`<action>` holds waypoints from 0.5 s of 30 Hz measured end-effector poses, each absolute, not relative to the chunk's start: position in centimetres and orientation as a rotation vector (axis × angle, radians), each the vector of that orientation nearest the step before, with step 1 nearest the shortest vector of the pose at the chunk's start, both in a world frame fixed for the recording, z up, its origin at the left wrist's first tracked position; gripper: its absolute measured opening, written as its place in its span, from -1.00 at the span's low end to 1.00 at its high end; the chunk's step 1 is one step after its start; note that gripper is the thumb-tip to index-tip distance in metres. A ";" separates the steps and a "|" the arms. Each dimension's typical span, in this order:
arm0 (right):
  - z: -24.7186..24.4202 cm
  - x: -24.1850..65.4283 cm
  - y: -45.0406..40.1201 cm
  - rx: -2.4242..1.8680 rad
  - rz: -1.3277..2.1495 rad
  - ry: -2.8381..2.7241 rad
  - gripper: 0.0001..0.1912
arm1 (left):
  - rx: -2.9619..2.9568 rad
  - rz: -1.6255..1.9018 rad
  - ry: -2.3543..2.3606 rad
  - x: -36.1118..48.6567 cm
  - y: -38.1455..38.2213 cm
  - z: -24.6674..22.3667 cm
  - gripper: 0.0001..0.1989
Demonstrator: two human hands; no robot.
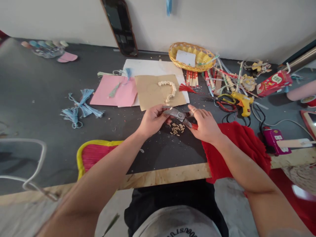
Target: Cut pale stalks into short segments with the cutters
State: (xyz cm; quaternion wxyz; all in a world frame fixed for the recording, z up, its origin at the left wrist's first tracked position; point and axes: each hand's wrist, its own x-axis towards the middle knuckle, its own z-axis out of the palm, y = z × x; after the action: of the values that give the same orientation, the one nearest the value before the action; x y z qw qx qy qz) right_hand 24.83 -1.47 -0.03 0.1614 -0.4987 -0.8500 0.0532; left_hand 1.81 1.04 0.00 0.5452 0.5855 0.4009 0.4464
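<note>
In my right hand (206, 126) I have metal pliers (179, 115) with red on the handles, held above the worktop (163, 151), the grey head pointing at my left hand (153, 121). A small pale bit (171, 108) shows by their tip. Short pale sticks (177, 129) lie loosely scattered just below, towards the worktop's front edge.

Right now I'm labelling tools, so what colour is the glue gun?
The glue gun is yellow, clearest in the head view.
</note>
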 end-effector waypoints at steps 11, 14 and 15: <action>0.3 24.3 -1.9 -1.503 0.106 -2.509 -0.48 | 1.430 1.104 1.061 2.1 0.7 -0.4 -0.91; 0.3 24.3 -1.9 -1.515 0.098 -2.508 -0.51 | 1.409 1.089 1.040 2.1 0.7 -0.5 -0.92; 0.3 24.3 -1.9 -1.522 0.090 -2.503 -0.51 | 1.392 1.092 1.026 2.1 0.8 -0.5 -0.93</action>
State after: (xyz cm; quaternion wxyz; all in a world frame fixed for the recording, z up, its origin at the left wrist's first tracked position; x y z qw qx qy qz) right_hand 24.32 -1.86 0.30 0.1051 -0.5164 -0.8493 0.0305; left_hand 2.12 0.80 -0.53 0.5210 0.5809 0.4283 0.4557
